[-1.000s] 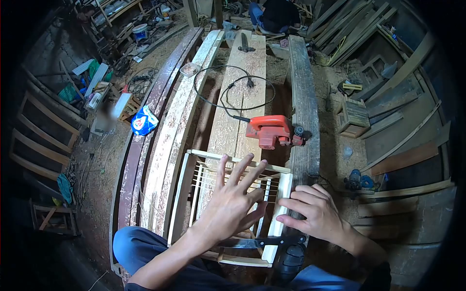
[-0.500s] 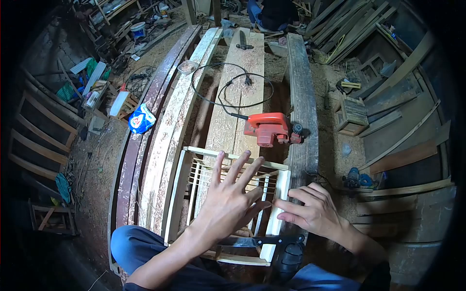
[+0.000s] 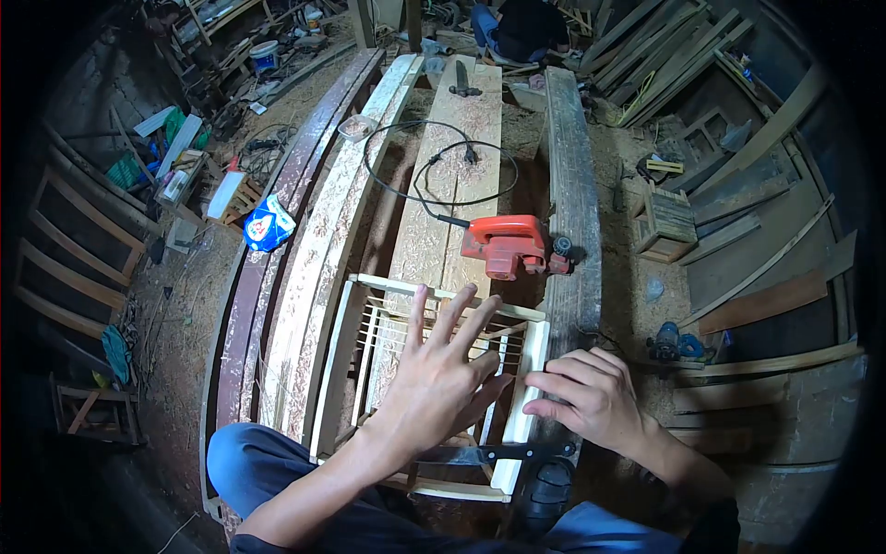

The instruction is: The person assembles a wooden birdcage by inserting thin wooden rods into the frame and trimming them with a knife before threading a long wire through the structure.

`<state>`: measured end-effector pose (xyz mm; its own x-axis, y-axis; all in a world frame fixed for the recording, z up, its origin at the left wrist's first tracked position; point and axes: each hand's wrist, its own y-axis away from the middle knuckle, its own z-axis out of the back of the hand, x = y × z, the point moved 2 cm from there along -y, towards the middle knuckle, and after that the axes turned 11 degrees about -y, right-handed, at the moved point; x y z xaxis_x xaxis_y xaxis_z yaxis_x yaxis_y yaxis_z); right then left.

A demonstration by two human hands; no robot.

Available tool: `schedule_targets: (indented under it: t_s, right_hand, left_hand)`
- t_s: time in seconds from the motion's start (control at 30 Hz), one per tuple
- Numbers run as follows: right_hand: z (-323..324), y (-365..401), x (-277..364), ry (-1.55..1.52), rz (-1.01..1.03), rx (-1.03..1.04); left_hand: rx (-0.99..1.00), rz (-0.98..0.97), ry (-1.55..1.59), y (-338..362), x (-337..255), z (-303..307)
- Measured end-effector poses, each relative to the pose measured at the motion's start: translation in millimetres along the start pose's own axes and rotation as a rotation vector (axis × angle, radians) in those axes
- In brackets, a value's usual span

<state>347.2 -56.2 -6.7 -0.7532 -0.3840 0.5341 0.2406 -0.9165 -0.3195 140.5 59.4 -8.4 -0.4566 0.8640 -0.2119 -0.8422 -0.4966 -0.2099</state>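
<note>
A small wooden frame (image 3: 334, 369) with pale rails and thin slats lies across the boards in front of my knees. My left hand (image 3: 438, 379) is spread over it, fingertips by the far rail (image 3: 397, 285) and thumb pointing right. At the right rail (image 3: 519, 425), my right hand (image 3: 591, 397) has its index finger and thumb outstretched against the wood, slightly apart. I see nothing held in either hand. A long blade (image 3: 452, 456) with a dark riveted handle (image 3: 531, 452) lies across the near end of the frame, partly hidden by my left wrist.
Beyond the frame sits a red power tool (image 3: 508, 247) with a black cord (image 3: 369, 175). A hammer-like tool (image 3: 463, 88) rests farther up the plank. A blue packet (image 3: 268, 224) is at left, a wooden stool (image 3: 666, 226) at right. Another person (image 3: 526, 32) crouches at the back.
My right hand's index finger has drawn back slightly to the right along the rail, and its thumb has shifted a little. My left hand stays in place. The view has moved slightly.
</note>
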Motion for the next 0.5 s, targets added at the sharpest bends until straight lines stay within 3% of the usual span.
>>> schedule_targets:
  t_s: [0.5]
  right_hand:
    - [-0.7,2.3,2.2,0.096,0.023,0.042]
  left_hand:
    - [0.015,-0.032,-0.059,0.4,0.2,0.5]
